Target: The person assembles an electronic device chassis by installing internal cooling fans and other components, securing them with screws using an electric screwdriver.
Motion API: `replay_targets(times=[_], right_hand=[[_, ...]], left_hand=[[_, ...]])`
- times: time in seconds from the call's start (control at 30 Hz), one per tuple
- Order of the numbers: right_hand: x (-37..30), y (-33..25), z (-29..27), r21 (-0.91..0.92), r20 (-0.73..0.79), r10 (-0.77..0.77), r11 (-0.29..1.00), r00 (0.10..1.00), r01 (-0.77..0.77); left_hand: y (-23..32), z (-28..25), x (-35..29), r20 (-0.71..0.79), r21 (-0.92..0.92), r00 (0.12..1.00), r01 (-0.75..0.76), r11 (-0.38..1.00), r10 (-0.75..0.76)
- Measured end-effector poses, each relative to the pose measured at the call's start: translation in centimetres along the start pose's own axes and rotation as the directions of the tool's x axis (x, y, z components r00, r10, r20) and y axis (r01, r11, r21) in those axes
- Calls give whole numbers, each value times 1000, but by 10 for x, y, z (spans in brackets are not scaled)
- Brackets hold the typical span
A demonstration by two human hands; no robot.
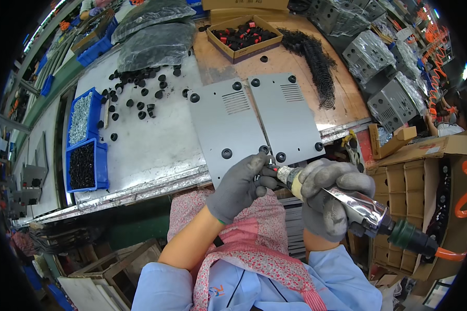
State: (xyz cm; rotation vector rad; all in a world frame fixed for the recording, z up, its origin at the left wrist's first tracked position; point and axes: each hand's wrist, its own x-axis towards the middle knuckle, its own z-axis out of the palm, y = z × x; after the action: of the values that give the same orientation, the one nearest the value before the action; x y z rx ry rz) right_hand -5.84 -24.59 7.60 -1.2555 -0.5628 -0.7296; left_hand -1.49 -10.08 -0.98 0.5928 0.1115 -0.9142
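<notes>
Grips an air screwdriver (359, 207) in the gloved right hand (331, 193), right of centre; pinches an apparent screw (271, 162) in the gloved left hand (238, 185) at the tool's tip, likely for steadiness. Faces two grey metal panels (225, 127) at frame centre, with black rubber feet (227, 153) upward, presumably for easy access.

Black netting (321, 72) near plastic-wrapped metal casings (368, 56)

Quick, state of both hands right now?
Left hand: partly curled at the front of the power driver; whether it holds anything, can't tell.
Right hand: closed, holding the power driver.
</notes>
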Motion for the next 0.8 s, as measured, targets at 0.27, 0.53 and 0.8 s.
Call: replay_targets(times=[0.27,0.53,0.8], right_hand=[[2,-6,1,9,-2,66,998,998,-66],[1,-4,0,-62,3,81,995,997,-80],[1,-2,5,41,-26,-19,999,999,20]], left_hand=[[4,3,5,1,129,998,56,990,-56],[2,4,3,-85,95,992,97,991,-89],[-1,4,2,-150,108,985,101,989,-84]])
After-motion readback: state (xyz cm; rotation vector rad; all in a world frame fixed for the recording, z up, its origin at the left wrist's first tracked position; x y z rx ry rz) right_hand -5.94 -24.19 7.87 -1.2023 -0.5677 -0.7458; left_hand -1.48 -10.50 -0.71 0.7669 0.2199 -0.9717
